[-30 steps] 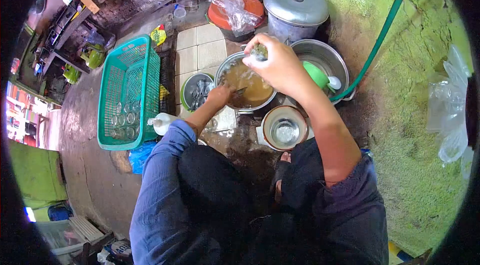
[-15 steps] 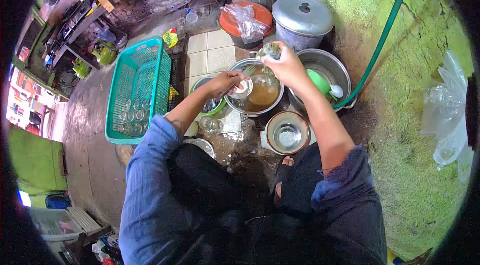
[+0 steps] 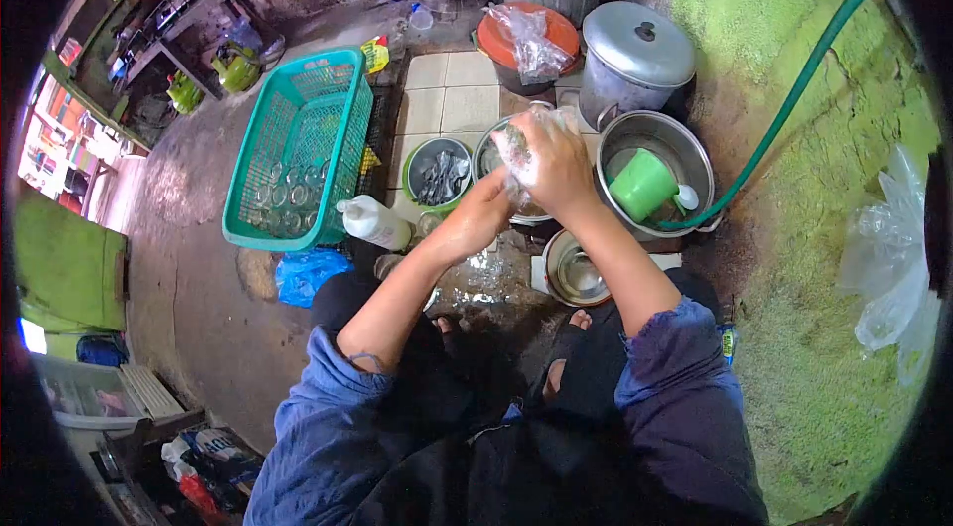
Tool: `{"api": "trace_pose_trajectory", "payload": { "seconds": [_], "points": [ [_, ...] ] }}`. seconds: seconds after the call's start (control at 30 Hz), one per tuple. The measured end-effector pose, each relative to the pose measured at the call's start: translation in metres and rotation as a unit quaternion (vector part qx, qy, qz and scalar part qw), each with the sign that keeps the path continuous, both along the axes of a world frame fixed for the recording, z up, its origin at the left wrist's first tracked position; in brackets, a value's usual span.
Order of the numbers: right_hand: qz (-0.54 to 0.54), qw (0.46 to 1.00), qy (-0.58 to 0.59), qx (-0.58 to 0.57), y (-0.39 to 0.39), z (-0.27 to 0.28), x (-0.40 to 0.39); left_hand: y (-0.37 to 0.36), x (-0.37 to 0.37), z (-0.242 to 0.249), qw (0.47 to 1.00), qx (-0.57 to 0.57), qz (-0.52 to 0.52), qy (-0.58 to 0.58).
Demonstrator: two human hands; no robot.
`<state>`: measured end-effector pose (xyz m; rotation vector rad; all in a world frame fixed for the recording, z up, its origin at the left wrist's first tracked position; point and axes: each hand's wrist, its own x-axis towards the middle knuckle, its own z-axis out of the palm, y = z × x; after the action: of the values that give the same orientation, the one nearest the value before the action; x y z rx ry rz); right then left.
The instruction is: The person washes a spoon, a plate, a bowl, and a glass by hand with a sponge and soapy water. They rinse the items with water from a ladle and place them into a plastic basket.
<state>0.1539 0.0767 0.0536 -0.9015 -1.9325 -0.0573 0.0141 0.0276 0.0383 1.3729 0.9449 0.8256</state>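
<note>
Tiles point(image 3: 425, 107), hands point(image 3: 558, 169) point(image 3: 478, 218), yellow packet point(image 3: 375, 54), lettering illegible

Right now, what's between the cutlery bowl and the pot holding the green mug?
Another metal pot, partly hidden behind the left hand and right hand; the head view shows it.

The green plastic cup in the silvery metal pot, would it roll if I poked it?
The green plastic cup probably feels light, being plastic. Its round side might let it roll, but the silvery metal pot around it should stop it.
</note>
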Motion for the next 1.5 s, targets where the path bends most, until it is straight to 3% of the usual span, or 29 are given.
{"api": "trace_pose_trajectory", "payload": {
  "seconds": [0.13, 0.2, 0.3, 0.33, 0.4, 0.47, 0.53, 0.57, 0.6, 0.67, 0.7, 0.73, 0.77, 0.8, 0.87, 0.93, 0.97, 1.0, 1.03, 1.07, 1.13, 1.2, 1.27, 1.37, 1.5],
  "points": [
    [-0.026, 0.999, 0.01, -0.036, 0.006, -0.004, -0.001, -0.012, 0.0, -0.009, 0.999, 0.003, 0.048, -0.024],
    [-0.032, 0.999, 0.022, -0.034, 0.013, -0.006, 0.002, -0.014, -0.006, -0.008, 0.999, -0.032, 0.028, 0.018],
    [-0.094, 0.982, 0.125, -0.105, 0.018, -0.012, 0.006, -0.024, -0.003, -0.004, 0.998, -0.064, -0.006, 0.024],
    [-0.09, 0.976, 0.104, -0.17, 0.008, -0.017, 0.001, -0.023, -0.001, -0.01, 0.998, -0.066, -0.01, 0.02],
    [-0.053, 0.993, 0.037, -0.094, -0.004, -0.035, -0.014, -0.02, 0.002, -0.021, 0.999, -0.038, 0.037, -0.007],
    [-0.046, 0.992, -0.013, -0.118, -0.011, -0.04, -0.017, -0.021, -0.002, -0.018, 0.995, -0.084, 0.046, 0.001],
    [-0.071, 0.991, -0.045, -0.105, -0.003, -0.041, -0.007, -0.02, -0.007, -0.03, 0.999, -0.03, 0.021, 0.029],
    [-0.067, 0.989, -0.004, -0.134, 0.011, -0.045, 0.0, -0.014, -0.009, -0.05, 0.993, 0.103, 0.015, 0.05],
    [-0.065, 0.978, 0.057, -0.192, 0.02, -0.038, 0.007, -0.013, -0.01, -0.051, 0.994, 0.101, 0.015, 0.049],
    [-0.03, 0.905, 0.235, -0.352, 0.041, -0.058, 0.023, -0.011, -0.01, -0.051, 0.995, 0.086, 0.017, 0.049],
    [-0.006, 0.881, 0.307, -0.36, 0.047, -0.065, 0.026, -0.01, -0.011, -0.044, 0.995, 0.087, 0.019, 0.048],
    [-0.003, 0.881, 0.306, -0.361, 0.039, -0.058, 0.021, -0.009, -0.012, -0.032, 0.999, -0.003, 0.037, 0.02],
    [0.112, 0.73, 0.449, -0.503, 0.024, -0.052, 0.018, -0.007, -0.014, -0.026, 0.994, -0.093, 0.056, -0.009],
    [0.217, 0.522, 0.557, -0.609, 0.009, -0.046, 0.012, -0.003, -0.018, -0.028, 0.994, -0.095, 0.061, -0.009],
    [0.244, 0.534, 0.478, -0.653, -0.005, -0.055, 0.001, 0.003, -0.026, -0.039, 0.992, -0.114, 0.062, -0.003],
    [0.126, 0.688, 0.419, -0.579, -0.022, -0.054, -0.013, 0.002, -0.026, -0.047, 0.99, -0.104, 0.097, -0.002],
    [0.127, 0.686, 0.419, -0.582, -0.022, -0.051, -0.011, 0.002, -0.027, -0.051, 0.989, -0.081, 0.094, 0.08],
    [0.155, 0.641, 0.433, -0.615, -0.02, -0.047, -0.006, 0.003, -0.027, -0.055, 0.981, -0.056, 0.088, 0.161],
    [0.181, 0.594, 0.445, -0.645, -0.019, -0.044, -0.002, 0.0, -0.025, -0.063, 0.983, -0.03, 0.099, 0.154],
    [0.181, 0.594, 0.444, -0.646, -0.018, -0.043, -0.003, -0.001, -0.022, -0.069, 0.983, -0.031, 0.099, 0.153],
    [0.141, 0.648, 0.449, -0.6, -0.016, -0.041, -0.003, -0.004, -0.016, -0.067, 0.987, -0.011, 0.124, 0.104],
    [0.153, 0.646, 0.45, -0.597, -0.011, -0.044, 0.0, -0.006, -0.016, -0.063, 0.987, -0.021, 0.124, 0.104],
    [0.091, 0.648, 0.483, -0.582, -0.01, -0.035, -0.001, -0.005, -0.016, -0.061, 0.986, -0.045, 0.109, 0.118],
    [0.11, 0.628, 0.502, -0.584, 0.0, -0.028, 0.012, -0.009, -0.017, -0.074, 0.99, -0.049, 0.098, 0.086],
    [0.125, 0.647, 0.5, -0.562, 0.005, -0.03, 0.018, -0.01, -0.018, -0.066, 0.992, -0.054, 0.091, 0.074]
  ]
}}
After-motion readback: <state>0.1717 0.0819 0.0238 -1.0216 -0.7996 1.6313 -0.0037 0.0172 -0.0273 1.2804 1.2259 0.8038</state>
